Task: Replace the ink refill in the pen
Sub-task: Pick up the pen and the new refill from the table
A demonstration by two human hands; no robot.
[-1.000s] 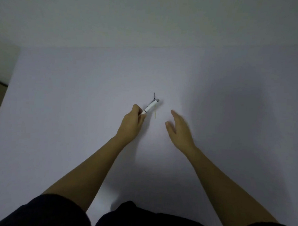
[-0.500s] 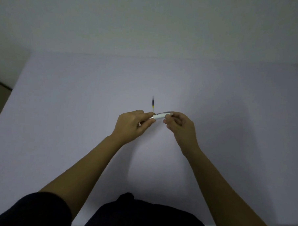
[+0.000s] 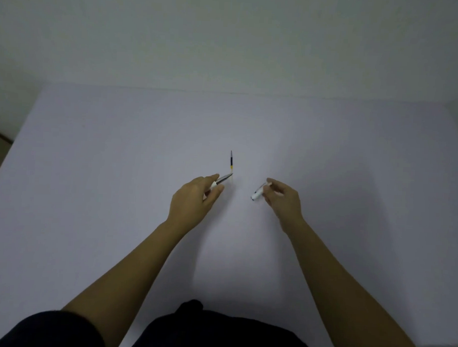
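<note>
The pen is in two pieces. My left hand [image 3: 192,200] grips the front piece [image 3: 222,180], white with a silver tapered tip that points up and right. My right hand [image 3: 283,200] pinches the white rear barrel [image 3: 258,193], whose open end faces down and left. The two pieces are about a hand's width apart above the table. A thin refill [image 3: 231,160], dark with a yellow end, lies on the table just beyond the silver tip, pointing away from me.
The white table [image 3: 118,168] spans the view, with its far edge against a pale wall and its left edge near a darker floor. My dark sleeves and lap fill the bottom of the view.
One second ago only my left hand held the whole pen. Then both hands met on it. Now the pen is pulled into two pieces, one in each hand, moved apart.
</note>
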